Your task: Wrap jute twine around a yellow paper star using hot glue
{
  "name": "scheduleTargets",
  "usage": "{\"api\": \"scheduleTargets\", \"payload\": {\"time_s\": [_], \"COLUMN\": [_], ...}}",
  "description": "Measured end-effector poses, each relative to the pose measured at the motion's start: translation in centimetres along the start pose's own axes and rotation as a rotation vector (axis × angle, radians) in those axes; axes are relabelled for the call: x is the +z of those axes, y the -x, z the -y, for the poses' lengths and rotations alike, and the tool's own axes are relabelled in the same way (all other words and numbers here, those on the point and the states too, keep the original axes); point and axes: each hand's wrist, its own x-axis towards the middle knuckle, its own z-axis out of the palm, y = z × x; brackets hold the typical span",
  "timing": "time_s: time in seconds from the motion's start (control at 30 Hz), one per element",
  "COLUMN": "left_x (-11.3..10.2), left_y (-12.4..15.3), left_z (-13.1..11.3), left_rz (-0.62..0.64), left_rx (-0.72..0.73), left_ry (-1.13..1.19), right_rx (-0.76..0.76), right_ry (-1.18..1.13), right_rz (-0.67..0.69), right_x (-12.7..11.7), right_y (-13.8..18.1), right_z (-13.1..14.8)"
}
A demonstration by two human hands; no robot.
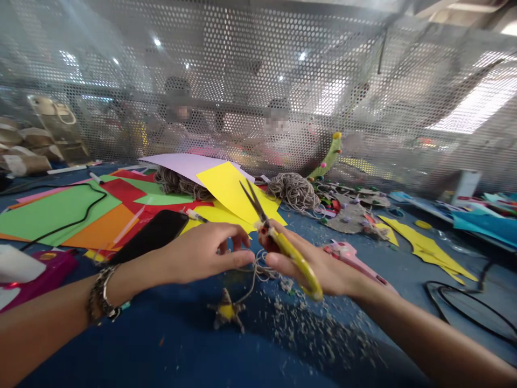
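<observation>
My right hand [323, 267] grips yellow-handled scissors [283, 242], their blades slightly apart and pointing up and away over a yellow sheet [228, 188]. My left hand [202, 253] pinches a strand of jute twine [258, 267] between thumb and fingers, close to the scissors. The twine runs down to a small star [227, 311], yellow and partly wrapped in twine, lying on the blue table [181, 345] below both hands. A beaded bracelet sits on my left wrist.
Coloured paper sheets [60, 213] lie at left with a black cable [76, 221] and a black phone-like slab [151, 234]. Twine bundles [293, 191], a pink glue gun [349, 256], yellow scraps [428, 248] and twine crumbs lie around. People sit behind a perforated screen [258, 81].
</observation>
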Motion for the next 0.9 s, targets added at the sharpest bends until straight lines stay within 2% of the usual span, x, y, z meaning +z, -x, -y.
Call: {"api": "scheduleTargets", "payload": {"time_s": [0.13,0.27,0.43,0.63,0.8,0.9], "left_x": [0.4,1.0,0.8,-0.5,-2.3,-3.3], "left_y": [0.0,0.2,0.0,0.3,1.3,1.6], "left_z": [-0.4,-0.6,-0.3,-0.3,-1.1,-1.1], "left_rz": [-0.097,-0.182,-0.129,-0.182,-0.462,-0.56], "left_rx": [0.033,0.014,-0.01,0.073,0.3,0.348], "left_ry": [0.27,0.278,0.437,0.538,0.418,0.473], "right_rx": [0.11,0.089,0.107,0.165,0.26,0.288], "right_ry": [0.223,0.454,0.562,0.603,0.67,0.681], "right_rz": [-0.071,-0.165,-0.222,-0.281,-0.317,-0.327], "right_x": [1.7,2.5,2.1,0.7,-0.7,-1.2], "right_y": [0.1,0.2,-0.1,-0.7,-1.3,-1.6], "right_z": [1.0,1.0,0.3,-1.0,-2.8,-3.8]}}
